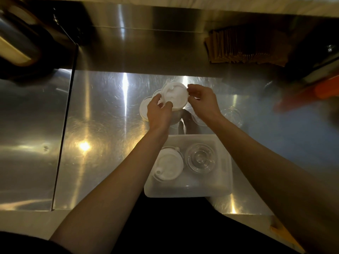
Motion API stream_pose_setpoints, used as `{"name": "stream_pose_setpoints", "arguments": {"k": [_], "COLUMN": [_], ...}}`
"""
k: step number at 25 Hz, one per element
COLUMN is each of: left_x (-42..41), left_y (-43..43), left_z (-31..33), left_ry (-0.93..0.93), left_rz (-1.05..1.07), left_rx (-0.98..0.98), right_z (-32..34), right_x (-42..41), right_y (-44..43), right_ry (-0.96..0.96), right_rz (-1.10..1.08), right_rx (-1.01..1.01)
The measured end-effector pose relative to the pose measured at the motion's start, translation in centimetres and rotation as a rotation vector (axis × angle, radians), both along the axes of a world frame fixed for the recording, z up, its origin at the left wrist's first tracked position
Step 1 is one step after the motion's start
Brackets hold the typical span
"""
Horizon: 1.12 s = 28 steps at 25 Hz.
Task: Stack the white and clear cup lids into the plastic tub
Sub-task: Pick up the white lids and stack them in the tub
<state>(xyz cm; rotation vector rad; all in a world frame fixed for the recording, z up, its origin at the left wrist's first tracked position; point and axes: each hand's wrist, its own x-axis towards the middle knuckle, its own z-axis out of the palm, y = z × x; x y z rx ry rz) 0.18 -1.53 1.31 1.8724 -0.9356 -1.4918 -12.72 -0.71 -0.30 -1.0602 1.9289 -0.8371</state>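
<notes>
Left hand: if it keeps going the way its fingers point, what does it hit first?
The left hand points up and right, already touching the white lid it grips; beyond that, likely the right hand, though depth is unclear.

**Around the steel counter: what else I see**

I see a stainless steel counter (pixel 102 110) with bright light reflections on it. At 1 o'clock, on the raised shelf behind it, stands a row of brown paper sleeves (pixel 244 46), packed close together. At 10 o'clock is a dark appliance with a cream edge (pixel 16 44), partly cut by the frame. At 3 o'clock is a blurred orange object (pixel 324 90); I cannot tell what it is.
</notes>
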Motion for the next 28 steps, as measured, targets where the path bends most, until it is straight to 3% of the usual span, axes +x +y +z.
{"name": "stream_pose_setpoints", "arguments": {"k": [14, 19, 28], "left_x": [4.4, 4.1, 4.0], "left_y": [-4.1, -5.4, -5.9], "left_z": [-2.0, -3.6, -5.1], "left_ry": [-0.313, -0.393, -0.435], "left_rz": [-0.364, -0.516, -0.542], "left_rx": [-0.286, -0.295, -0.260], "right_z": [-1.3, -2.8, -4.3], "right_x": [4.0, 4.0, 4.4], "right_y": [-1.3, -2.0, -2.2], "right_ry": [-0.289, -0.282, -0.280], "right_rz": [-0.238, -0.298, -0.297], "right_rx": [0.222, 0.291, 0.325]}}
